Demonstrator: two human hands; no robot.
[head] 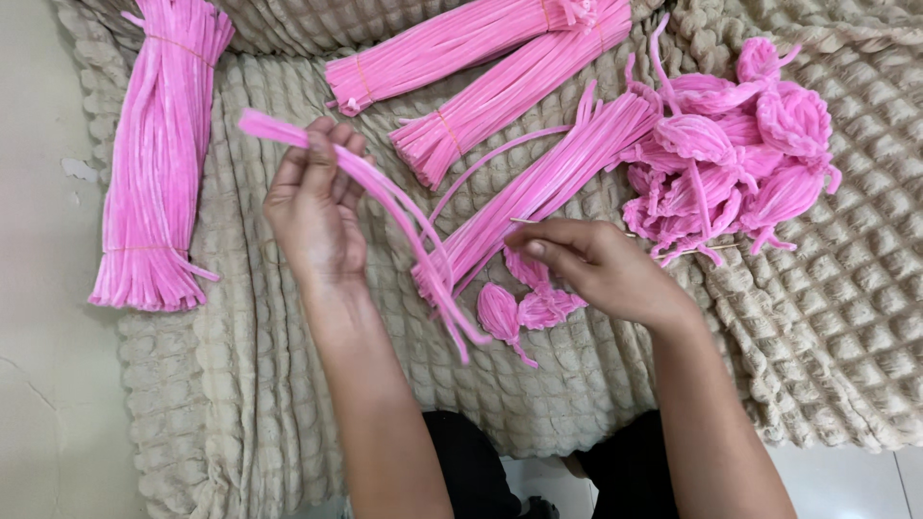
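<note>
Pink fuzzy sticks [385, 197] are held in a small bunch by the left hand [315, 207], fingers closed around them. Right hand [596, 269] pinches a thin stick [524, 222] above the bumpy blanket [817, 317] (pink petals [524, 308] lie just below).
</note>
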